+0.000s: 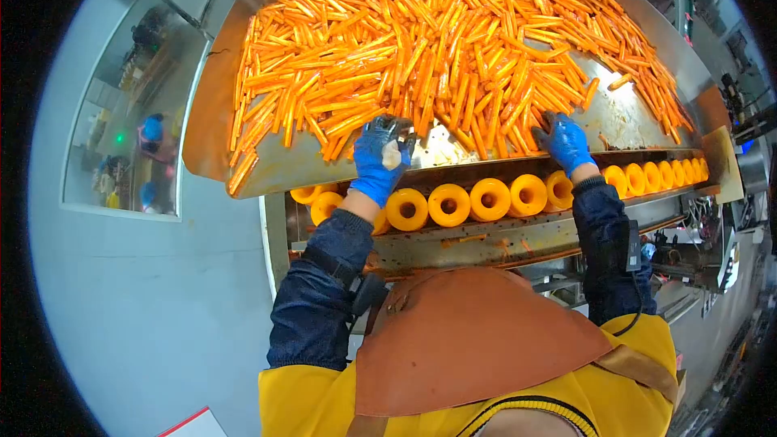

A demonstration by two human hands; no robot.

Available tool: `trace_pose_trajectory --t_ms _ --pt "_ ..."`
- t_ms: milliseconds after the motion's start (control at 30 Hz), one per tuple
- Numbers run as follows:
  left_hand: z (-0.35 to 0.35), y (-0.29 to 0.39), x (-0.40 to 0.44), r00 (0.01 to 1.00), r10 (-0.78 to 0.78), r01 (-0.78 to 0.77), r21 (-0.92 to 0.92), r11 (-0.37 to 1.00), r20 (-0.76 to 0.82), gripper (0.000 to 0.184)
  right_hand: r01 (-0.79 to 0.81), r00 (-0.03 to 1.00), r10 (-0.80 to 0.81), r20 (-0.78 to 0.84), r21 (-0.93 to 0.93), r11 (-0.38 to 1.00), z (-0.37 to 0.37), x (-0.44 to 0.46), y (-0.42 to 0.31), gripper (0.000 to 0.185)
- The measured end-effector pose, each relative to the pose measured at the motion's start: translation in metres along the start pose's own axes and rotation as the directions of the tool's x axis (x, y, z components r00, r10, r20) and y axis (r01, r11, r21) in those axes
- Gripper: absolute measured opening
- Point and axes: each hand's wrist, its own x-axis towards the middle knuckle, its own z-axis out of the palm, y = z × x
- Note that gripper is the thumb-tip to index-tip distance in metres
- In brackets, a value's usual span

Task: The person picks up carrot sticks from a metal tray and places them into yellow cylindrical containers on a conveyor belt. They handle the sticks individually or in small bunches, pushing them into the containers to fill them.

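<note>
Many orange sticks (437,40) lie heaped in a wide metal tray (218,121). My left hand (380,158), in a blue glove with a pale patch, is at the tray's front edge beside the heap; its fingers curl, and what they hold, if anything, is hidden. Farther right, my right hand (566,143), also gloved in blue, reaches over the front edge with its fingertips near the sticks. Its thumb and forefinger are apart and nothing shows between them. Below the tray edge runs a row of yellow ring-shaped cups (449,205), partly hidden by my forearms.
Beneath the yellow cups is a metal ledge (534,243) with a few orange scraps. A window (133,105) is in the wall at the left, with a person in a blue cap seen through it. Machine parts (704,251) stand at the right.
</note>
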Motion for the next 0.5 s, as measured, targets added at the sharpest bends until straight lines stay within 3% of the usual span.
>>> trace_pose_trajectory --t_ms 67,133,167,200,233,267,300,333,367,433,500 --pt "0.008 0.002 -0.002 0.987 -0.113 0.137 -0.246 0.959 0.11 0.023 0.11 0.957 -0.085 -0.278 0.076 0.991 -0.018 -0.007 -0.013 0.027" --pt "-0.002 0.008 -0.002 0.988 0.018 -0.027 0.054 0.998 0.156 0.037 0.281 0.873 -0.165 -0.459 0.198 0.939 -0.034 -0.032 -0.035 0.022" --pt "0.001 0.003 -0.003 0.989 -0.032 0.008 0.165 0.986 0.146 0.042 0.289 0.949 -0.222 -0.224 0.332 0.898 -0.041 -0.054 -0.042 0.019" --pt "0.006 -0.004 -0.003 0.988 -0.076 0.037 0.272 0.961 0.135 0.047 0.445 0.895 -0.415 -0.164 0.409 0.797 -0.031 -0.074 -0.043 0.014" --pt "0.013 -0.012 -0.004 0.986 -0.115 0.063 0.374 0.925 0.118 0.052 0.375 0.869 -0.477 0.127 0.459 0.805 -0.01 -0.102 -0.048 0.016" --pt "0.026 -0.032 -0.009 0.973 -0.153 0.099 0.286 0.953 0.172 0.061 0.305 0.821 -0.499 0.279 0.524 0.795 0.013 -0.13 -0.045 0.018" --pt "0.023 -0.027 -0.005 0.938 -0.234 0.141 0.334 0.932 0.255 0.057 0.309 0.73 -0.504 0.462 0.435 0.846 0.037 -0.153 -0.04 0.017" --pt "0.019 -0.02 0.0 0.943 -0.23 0.136 0.352 0.926 0.239 0.053 0.326 0.617 -0.474 0.629 0.343 0.881 0.062 -0.171 -0.034 0.016" --pt "0.019 -0.016 0.002 0.948 -0.226 0.132 0.37 0.92 0.224 0.049 0.284 0.658 -0.409 0.632 0.294 0.913 0.09 -0.186 -0.024 0.015" --pt "0.032 -0.029 0.003 0.889 -0.312 0.132 0.465 0.875 0.336 0.042 0.197 0.727 -0.277 0.628 0.196 0.961 0.141 -0.215 -0.002 0.014" --pt "0.033 -0.022 0.005 0.939 -0.241 0.12 0.422 0.899 0.245 0.037 0.236 0.858 -0.332 0.391 0.274 0.932 0.18 -0.228 0.009 0.015"
